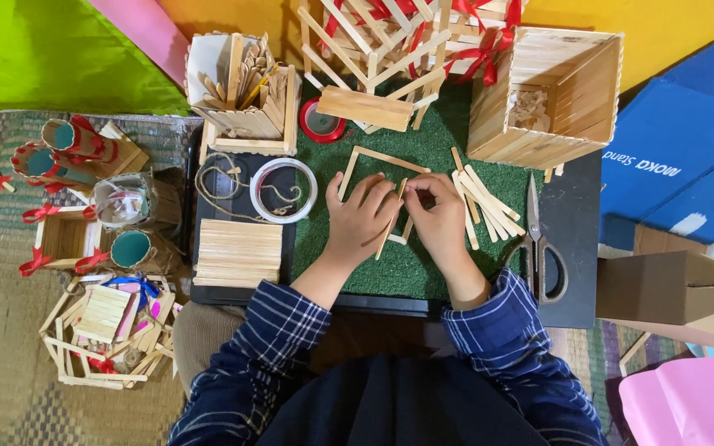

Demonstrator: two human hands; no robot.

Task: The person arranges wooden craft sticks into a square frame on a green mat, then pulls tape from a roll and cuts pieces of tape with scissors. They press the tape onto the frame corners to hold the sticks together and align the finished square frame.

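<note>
Far to the left sit small stick crafts with red bows [36,213] and paper tubes [76,140] on a woven mat. Next comes a flat panel of sticks [237,252] lying on a dark board, with a ring of clear tape [283,190] and some string [218,183] just above it. A stick box full of loose sticks [245,95] stands behind them. In the middle is a green mat [411,264] like grass. On it lies a stick frame [378,161], a square made of thin sticks. The left hand [359,221] rests on the frame with its fingers bent, pinching one stick [390,227] that leans across it. The right hand [438,216] is touching the left one, and its fingertips pinch the top of the same stick. Just to the right lies a pile of loose sticks [483,202]. Behind it stands a big stick box [551,99]. Scissors [539,248] lie near the right wrist.
</note>
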